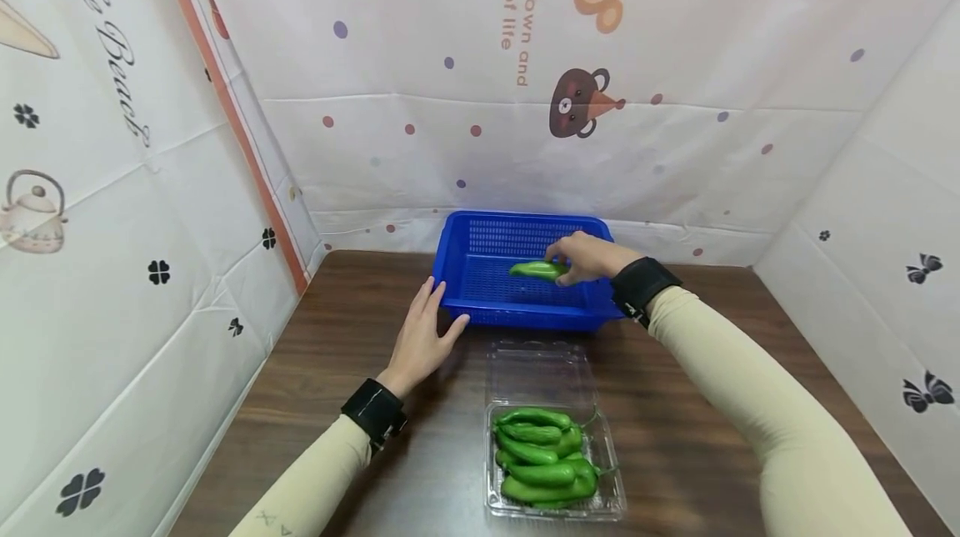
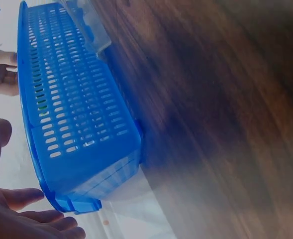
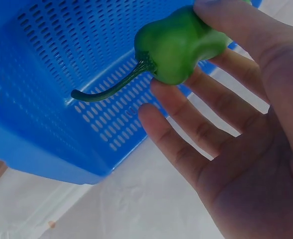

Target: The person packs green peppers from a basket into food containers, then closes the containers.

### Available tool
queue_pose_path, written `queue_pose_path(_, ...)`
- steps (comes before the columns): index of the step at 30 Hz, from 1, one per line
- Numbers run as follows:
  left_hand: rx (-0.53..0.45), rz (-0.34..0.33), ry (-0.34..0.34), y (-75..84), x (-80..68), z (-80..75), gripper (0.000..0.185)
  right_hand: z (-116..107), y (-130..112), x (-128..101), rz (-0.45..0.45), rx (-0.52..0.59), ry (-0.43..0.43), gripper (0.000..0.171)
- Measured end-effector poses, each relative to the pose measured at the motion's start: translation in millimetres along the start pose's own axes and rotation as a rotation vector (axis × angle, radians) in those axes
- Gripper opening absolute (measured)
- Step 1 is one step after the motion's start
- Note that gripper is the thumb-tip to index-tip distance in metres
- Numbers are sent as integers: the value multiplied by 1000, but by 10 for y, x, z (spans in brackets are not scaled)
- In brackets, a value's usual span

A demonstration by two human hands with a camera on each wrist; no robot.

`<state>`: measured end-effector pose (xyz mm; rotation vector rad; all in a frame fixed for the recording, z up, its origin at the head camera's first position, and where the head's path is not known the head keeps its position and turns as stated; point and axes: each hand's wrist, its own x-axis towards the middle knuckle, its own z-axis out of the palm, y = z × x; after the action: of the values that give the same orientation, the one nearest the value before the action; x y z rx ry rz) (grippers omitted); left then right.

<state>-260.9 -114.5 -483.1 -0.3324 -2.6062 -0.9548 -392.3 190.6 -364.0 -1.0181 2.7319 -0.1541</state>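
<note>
The right hand (image 1: 588, 258) pinches a green pepper (image 1: 538, 269) over the blue basket (image 1: 457, 266) at the worktop's (image 1: 315, 353) far edge. The left hand (image 1: 420, 337), fingers relaxed, rests against the basket's near-left corner.

The head view is evenly and brightly lit from above, with only soft shadows cast beneath the hands, and its straight lines are bowed by wide-angle distortion toward the edges. In the left wrist view the worktop (image 2: 221, 114) is smeared by blur and washed out by glare at the lower edge. In the right wrist view the background is overexposed to near white.
</note>
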Motion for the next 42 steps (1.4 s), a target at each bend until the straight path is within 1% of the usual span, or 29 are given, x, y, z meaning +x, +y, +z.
queue_pose_path(5,-2,8,-15,14,-48,-10,76,2,0,-57,-25,4,27,44)
queue_pose_path(9,0,17,-15,36,-75,-18,76,-23,-12,-123,-38,-9,39,43)
queue_pose_path(16,-7,65,19,74,-127,-30,74,-71,-78,-253,-63,-8,54,43)
queue_pose_path(25,-18,49,-21,122,-178,-56,78,-77,-159,-425,-85,-23,72,43)
queue_pose_path(30,-19,70,-24,143,-238,-67,83,-55,-210,-549,-120,-17,112,45)
queue_pose_path(34,-21,89,-33,164,-283,-78,85,-21,-259,-655,-164,-14,149,44)
queue_pose_path(38,-23,90,-50,191,-318,-90,85,31,-294,-750,-202,-35,190,41)
queue_pose_path(42,-25,88,-76,214,-345,-107,85,87,-334,-857,-209,-36,229,39)
